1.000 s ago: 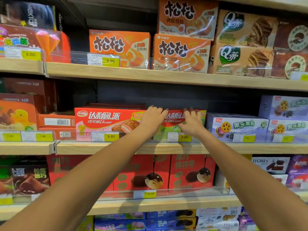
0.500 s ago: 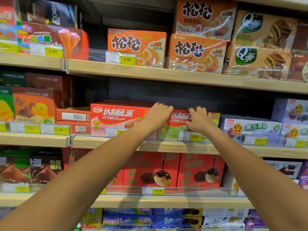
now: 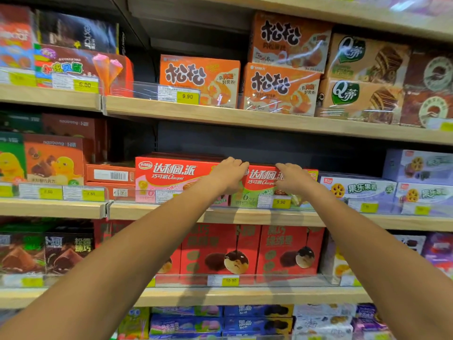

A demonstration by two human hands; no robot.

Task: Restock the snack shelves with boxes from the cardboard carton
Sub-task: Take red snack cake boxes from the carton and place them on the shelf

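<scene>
Now, shop interior, packed wooden tiers; middle shelf point(image 3: 257, 217) at 12 o'clock carries the red-green pie box point(image 3: 259, 182). Left hand point(image 3: 228, 174) and right hand point(image 3: 291, 177) curl over its top edge, gripping it. Versus earlier frame: grip, box position unchanged.

Bright overhead light, glare on plastic wrap (edges blurred, bowed).

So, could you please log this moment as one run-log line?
step: shelving box | left hand: grips red-and-green box top | right hand: grips same box | location: middle shelf, beside red-and-pink box
</scene>
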